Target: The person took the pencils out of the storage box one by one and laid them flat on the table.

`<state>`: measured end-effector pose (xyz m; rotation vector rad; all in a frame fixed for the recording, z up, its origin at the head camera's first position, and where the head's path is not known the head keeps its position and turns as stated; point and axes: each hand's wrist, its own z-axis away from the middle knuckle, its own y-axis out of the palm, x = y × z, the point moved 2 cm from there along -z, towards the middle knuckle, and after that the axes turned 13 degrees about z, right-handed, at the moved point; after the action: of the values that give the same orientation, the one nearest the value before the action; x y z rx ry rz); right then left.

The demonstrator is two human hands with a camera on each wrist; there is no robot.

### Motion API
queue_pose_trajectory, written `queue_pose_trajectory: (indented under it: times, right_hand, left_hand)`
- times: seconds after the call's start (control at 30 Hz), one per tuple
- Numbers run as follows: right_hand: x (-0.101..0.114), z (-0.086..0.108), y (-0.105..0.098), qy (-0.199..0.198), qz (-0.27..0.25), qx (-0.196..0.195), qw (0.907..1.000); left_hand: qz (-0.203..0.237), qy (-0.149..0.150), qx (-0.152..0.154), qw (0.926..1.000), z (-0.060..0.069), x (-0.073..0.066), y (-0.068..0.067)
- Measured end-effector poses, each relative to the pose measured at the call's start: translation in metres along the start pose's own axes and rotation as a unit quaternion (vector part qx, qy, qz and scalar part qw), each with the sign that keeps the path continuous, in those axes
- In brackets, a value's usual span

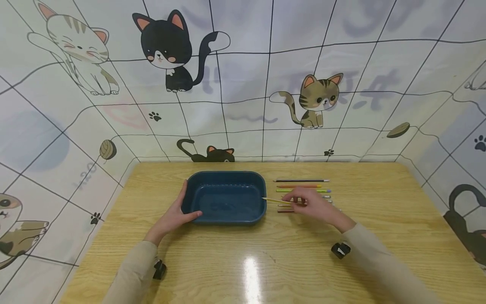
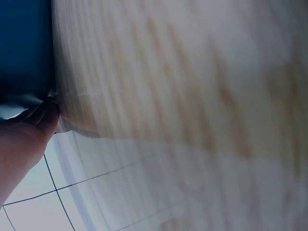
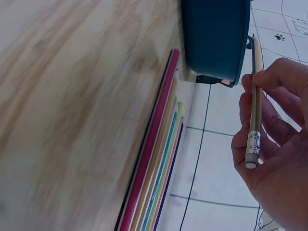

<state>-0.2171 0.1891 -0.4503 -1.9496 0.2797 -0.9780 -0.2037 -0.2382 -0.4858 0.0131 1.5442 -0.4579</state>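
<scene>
A deep blue rectangular dish with rounded corners sits on the wooden table. My left hand holds its left end, thumb over the near rim and fingers along the outer side; the left wrist view catches only part of that grip. Between thumb and fingers my right hand pinches a pale yellow pencil with a metal band and white eraser. Its tip points left at the dish's right rim in the head view. Under and behind this hand lie several pencils side by side, among them a black one and an orange one.
The light wooden table reaches back to a wall covering printed with cats and grid lines. Similar covering stands at both sides. A dark red pencil is nearest in the right wrist view's row.
</scene>
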Motion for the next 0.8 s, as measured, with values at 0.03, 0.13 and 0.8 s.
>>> queue_pose_trajectory:
  times: [0.03,0.13,0.8]
  right_hand:
    - [-0.001,0.002,-0.001,0.000,0.002,0.001,1.0000]
    - [-0.004,0.010,-0.004,0.004,0.005,0.004,1.0000]
    - [-0.031,0.044,-0.008,0.005,0.026,0.037,0.9990]
  left_hand:
    - [0.000,-0.001,-0.001,1.0000,0.000,0.000,0.000]
    - [-0.002,-0.001,-0.001,1.0000,0.000,-0.001,0.000]
    - [-0.001,-0.003,0.001,1.0000,0.000,-0.001,0.000]
